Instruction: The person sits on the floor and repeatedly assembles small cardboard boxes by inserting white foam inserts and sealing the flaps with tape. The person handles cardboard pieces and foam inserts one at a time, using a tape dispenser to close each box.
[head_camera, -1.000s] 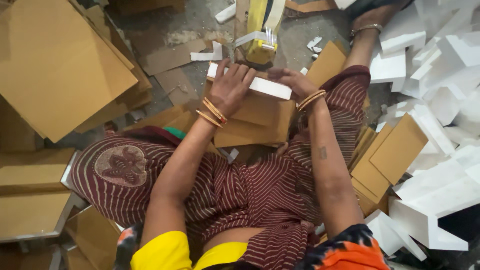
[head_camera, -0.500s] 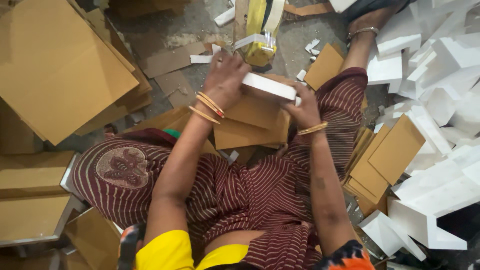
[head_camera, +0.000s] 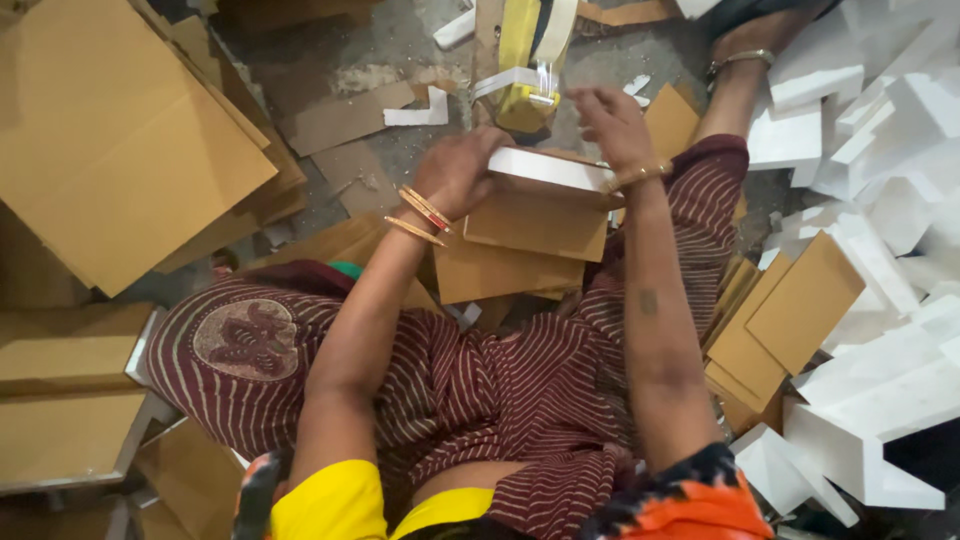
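Hands are seen over the lap, and both have moved up and away from the body since a moment ago. The left hand (head_camera: 455, 172) is closed on the near end of a white foam block (head_camera: 550, 168). The right hand (head_camera: 612, 125) is now lifted off the block's far end, fingers bent and loose, and nothing is seen held in it. It looks as if the block has just been set in place. The block is lying flat on a brown cardboard box (head_camera: 538, 222), between the two hands. A yellow tape dispenser (head_camera: 527, 70) is seen just past them on the floor. White foam pieces (head_camera: 880, 130) are piled at the right, and flat cardboard sheets (head_camera: 120, 150) at the left.
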